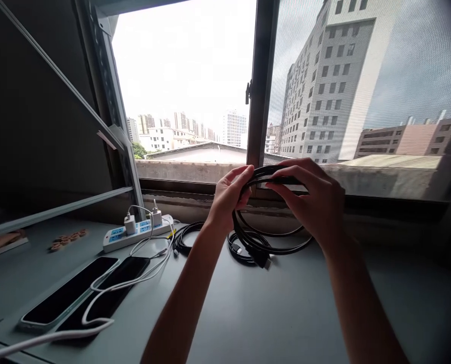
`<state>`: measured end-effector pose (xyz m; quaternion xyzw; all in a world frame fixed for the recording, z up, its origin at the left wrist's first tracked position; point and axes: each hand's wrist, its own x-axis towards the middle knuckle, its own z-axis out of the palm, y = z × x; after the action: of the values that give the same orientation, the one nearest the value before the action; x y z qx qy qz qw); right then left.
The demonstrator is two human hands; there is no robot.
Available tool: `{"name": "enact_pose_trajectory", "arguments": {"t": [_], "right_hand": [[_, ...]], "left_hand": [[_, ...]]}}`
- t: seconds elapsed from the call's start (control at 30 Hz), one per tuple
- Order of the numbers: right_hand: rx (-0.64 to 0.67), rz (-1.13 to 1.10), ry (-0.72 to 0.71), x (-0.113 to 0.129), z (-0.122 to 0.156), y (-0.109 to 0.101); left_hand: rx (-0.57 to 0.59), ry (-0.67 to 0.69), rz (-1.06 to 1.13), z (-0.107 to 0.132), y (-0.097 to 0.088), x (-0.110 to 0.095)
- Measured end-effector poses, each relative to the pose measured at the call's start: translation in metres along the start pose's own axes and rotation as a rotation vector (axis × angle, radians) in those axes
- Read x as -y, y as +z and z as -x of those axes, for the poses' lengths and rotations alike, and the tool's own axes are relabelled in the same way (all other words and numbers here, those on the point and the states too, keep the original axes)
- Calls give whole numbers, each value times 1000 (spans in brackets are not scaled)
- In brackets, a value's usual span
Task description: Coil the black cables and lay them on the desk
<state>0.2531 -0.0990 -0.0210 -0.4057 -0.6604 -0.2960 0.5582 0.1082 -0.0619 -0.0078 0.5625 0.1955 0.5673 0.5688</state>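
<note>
Both hands hold a coiled black cable (270,242) up above the grey table (270,313), in front of the window. My left hand (229,194) is closed round the top left of the coil. My right hand (316,202) pinches the top right of the coil with fingers and thumb. The loops hang down between my wrists, and a plug end (265,262) dangles near the table surface.
Two more black cable coils (183,237) lie by the window sill. A white power strip (136,233) with chargers and white leads sits at left. Two dark phones (69,293) lie at front left. Small brown discs (68,239) rest near a metal shelf frame (113,106).
</note>
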Motion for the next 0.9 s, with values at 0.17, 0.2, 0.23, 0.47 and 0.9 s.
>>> {"name": "enact_pose_trajectory", "arguments": {"t": [0.17,0.2,0.23,0.47,0.9], "right_hand": [[55,-11,14,4,0,3],[66,-18,20,4,0,4],[72,-28,25,3,0,4],[46,-143,150,-3,1,14],[1,-212,525,-48,20,55]], "left_hand": [[85,-55,18,-5,-9,-4],[105,-69,21,-5,-11,-5],[128,-84,25,-4,-12,-7],[276,-165,78,-5,-20,-13],[148,-184,-549,-17,-41,21]]}}
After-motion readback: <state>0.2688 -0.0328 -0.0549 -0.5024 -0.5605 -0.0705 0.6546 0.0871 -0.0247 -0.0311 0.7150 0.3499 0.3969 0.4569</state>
